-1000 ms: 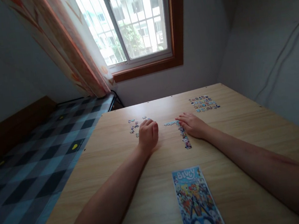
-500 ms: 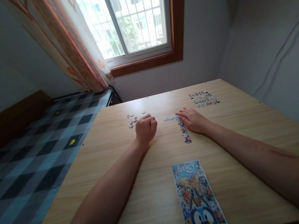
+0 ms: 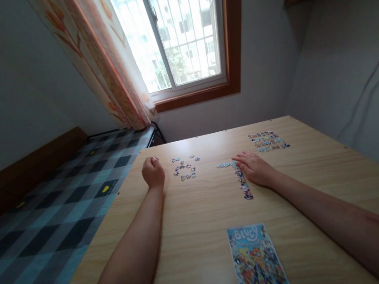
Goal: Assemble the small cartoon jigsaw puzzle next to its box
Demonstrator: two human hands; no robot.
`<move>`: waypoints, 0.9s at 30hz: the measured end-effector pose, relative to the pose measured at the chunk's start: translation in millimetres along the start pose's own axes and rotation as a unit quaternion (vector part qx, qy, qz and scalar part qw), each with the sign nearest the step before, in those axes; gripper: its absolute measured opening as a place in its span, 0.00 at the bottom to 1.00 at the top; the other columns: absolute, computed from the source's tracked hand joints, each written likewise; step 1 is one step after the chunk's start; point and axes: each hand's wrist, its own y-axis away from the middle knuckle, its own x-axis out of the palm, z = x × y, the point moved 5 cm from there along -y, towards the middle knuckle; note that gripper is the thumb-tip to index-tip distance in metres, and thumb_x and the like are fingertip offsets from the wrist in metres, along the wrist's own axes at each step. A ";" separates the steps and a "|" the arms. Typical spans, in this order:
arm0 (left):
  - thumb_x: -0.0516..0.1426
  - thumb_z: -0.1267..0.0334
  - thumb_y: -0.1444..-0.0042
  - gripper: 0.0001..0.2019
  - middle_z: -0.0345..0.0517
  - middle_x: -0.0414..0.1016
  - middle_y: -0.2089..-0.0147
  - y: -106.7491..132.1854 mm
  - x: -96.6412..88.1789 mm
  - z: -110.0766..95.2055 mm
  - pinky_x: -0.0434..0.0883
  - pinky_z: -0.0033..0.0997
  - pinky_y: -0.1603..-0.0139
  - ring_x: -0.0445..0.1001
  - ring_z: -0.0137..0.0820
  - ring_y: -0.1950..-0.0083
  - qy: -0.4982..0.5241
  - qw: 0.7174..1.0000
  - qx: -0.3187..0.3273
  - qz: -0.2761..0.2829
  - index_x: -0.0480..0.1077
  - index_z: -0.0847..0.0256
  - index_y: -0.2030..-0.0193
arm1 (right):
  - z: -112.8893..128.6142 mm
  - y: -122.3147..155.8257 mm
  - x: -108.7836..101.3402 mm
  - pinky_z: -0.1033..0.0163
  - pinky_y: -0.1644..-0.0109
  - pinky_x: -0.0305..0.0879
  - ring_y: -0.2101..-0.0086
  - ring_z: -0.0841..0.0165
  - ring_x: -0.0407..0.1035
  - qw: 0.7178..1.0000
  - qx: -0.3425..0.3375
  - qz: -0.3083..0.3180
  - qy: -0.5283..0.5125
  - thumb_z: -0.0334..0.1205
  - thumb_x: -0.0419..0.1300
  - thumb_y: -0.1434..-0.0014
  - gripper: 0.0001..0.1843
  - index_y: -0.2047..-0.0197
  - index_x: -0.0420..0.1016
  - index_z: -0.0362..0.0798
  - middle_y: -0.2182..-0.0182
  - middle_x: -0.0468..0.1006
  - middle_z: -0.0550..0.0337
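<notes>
Jigsaw strip point(image 3: 246, 188), partly joined, lies on the counter point(image 3: 191, 214) as a column with a pale row extending left from its far end. Right hand point(image 3: 254, 168): fingers point(image 3: 241, 158) extended and loosely spread over the far corner of the strip; no grasp is visible. Left hand point(image 3: 153, 172): fingers curled in toward the palm, left of the loose pieces point(image 3: 189, 176); whether a piece is enclosed cannot be told. A second group of pieces point(image 3: 267, 141) sits in rows beyond the right hand.

Step in hand, as judged: selecting a piece while the strip is steadied. A further join would call for a matching piece, gripped by its edges, aligned with an exposed edge and pressed flat without shifting the corner.
</notes>
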 end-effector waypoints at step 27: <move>0.51 0.55 0.40 0.18 0.38 0.61 0.80 -0.2 10.8 25.1 0.54 0.30 0.70 0.60 0.30 0.74 0.016 0.998 -0.061 0.020 0.56 0.57 0.80 | -2.0 1.0 3.8 0.42 0.32 0.55 0.36 0.52 0.62 1.000 -0.011 -0.008 -0.004 0.46 0.45 0.29 0.25 0.39 0.75 0.49 0.39 0.73 0.48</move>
